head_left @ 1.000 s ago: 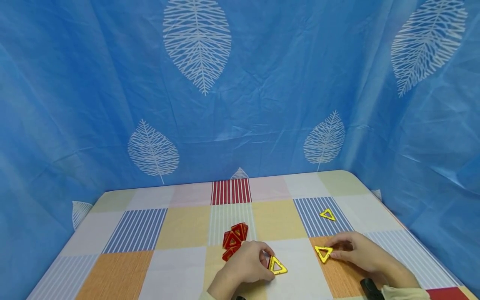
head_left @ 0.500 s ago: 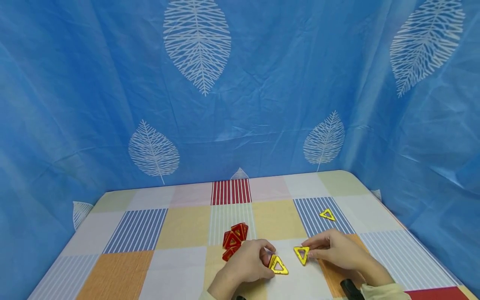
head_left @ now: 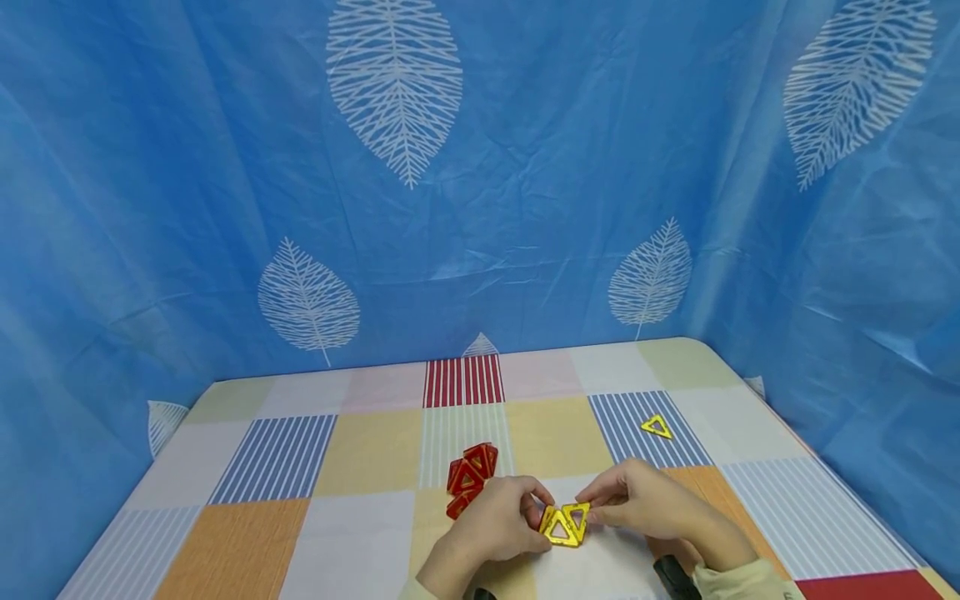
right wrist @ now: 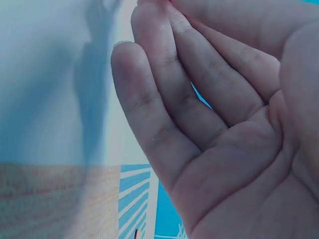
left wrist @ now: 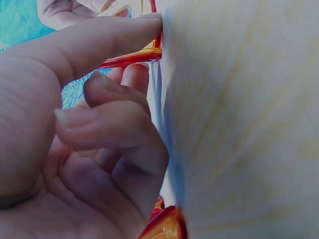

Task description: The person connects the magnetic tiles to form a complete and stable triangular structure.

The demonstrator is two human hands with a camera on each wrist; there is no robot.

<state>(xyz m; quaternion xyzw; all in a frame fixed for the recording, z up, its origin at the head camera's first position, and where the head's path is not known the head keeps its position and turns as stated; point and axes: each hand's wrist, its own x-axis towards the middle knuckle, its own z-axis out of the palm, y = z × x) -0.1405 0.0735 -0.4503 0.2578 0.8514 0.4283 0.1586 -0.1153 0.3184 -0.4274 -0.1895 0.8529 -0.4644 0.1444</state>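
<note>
My left hand [head_left: 498, 521] pinches a yellow triangular magnetic tile [head_left: 561, 543] at its left side, low over the table. What looks like another yellow tile [head_left: 548, 515] stands along that side, partly hidden by the fingers. From the right, my right hand [head_left: 637, 500] pinches a yellow triangular tile [head_left: 577, 505] by its right edge. The two tiles meet or nearly meet side to side. In the left wrist view, thumb and fingers of the left hand [left wrist: 114, 119] lie around a tile edge [left wrist: 132, 60]. The right wrist view shows the right palm [right wrist: 234, 169]; its tile is hidden.
Behind the left hand sits a cluster of red triangular tiles [head_left: 467, 477], partly covered by it. A single yellow triangular tile [head_left: 657, 433] lies farther back on the right. A patchwork cloth [head_left: 360, 533] covers the table, and a blue curtain [head_left: 525, 208] hangs behind.
My right hand has moved left with its yellow tile, from the orange patch to the tile at my left hand. The left hand has stayed almost in place.
</note>
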